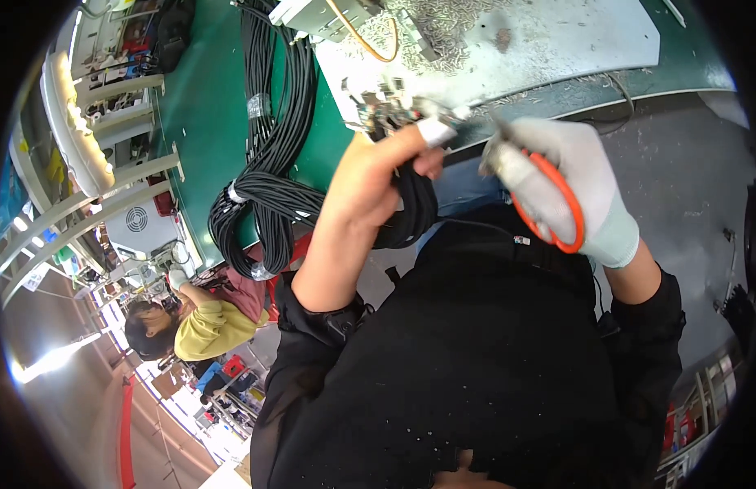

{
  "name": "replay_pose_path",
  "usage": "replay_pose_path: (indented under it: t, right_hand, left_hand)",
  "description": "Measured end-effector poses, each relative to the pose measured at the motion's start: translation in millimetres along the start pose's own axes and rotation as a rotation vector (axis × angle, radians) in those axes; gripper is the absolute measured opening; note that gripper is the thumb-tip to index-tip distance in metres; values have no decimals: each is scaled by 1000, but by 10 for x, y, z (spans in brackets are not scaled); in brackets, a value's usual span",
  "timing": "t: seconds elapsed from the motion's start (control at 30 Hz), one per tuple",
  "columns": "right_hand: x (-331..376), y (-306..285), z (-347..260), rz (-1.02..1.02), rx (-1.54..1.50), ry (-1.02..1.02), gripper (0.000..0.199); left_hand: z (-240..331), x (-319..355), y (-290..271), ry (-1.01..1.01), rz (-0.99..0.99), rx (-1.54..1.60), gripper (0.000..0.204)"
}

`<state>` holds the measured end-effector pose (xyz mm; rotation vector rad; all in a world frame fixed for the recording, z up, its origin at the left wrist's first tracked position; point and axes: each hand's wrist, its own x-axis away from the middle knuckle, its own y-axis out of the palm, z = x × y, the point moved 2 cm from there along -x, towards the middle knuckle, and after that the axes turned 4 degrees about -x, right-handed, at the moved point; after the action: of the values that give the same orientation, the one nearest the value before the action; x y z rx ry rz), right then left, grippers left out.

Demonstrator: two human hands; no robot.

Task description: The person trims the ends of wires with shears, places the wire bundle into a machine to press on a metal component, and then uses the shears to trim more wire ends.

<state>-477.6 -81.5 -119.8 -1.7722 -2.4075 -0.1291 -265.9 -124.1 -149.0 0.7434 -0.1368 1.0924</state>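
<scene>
The left hand [374,175] clamps its fingers around a black cable bundle [416,208] at the green table's [199,106] near edge, wire ends upward; to its right, the gloved right hand [569,167] wraps its fingers around orange-handled scissors [575,213].

Cable bundles [276,191] lay on the counter [200,98], left of the left hand [371,179]. Ahead of both hands, a flat sheet [577,33] rested on the counter with clippings [445,45] strewn over it. Farther right, a hand tool [573,204] sat in the right hand [586,167].
</scene>
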Motion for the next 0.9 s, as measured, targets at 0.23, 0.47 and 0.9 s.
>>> replay_pose_path:
  t: [0.23,0.47,0.9]
  right_hand:
    - [-547,-105,100,141,203,-92,24]
    - [-1209,-144,34,134,-3,-65,27]
    - [-1309,-376,-11,-137,295,-537,26]
  left_hand:
    - [374,-350,-303,45,107,40,14]
    - [548,-697,-321,56,84,-155,12]
    - [734,-777,-260,76,95,-599,10]
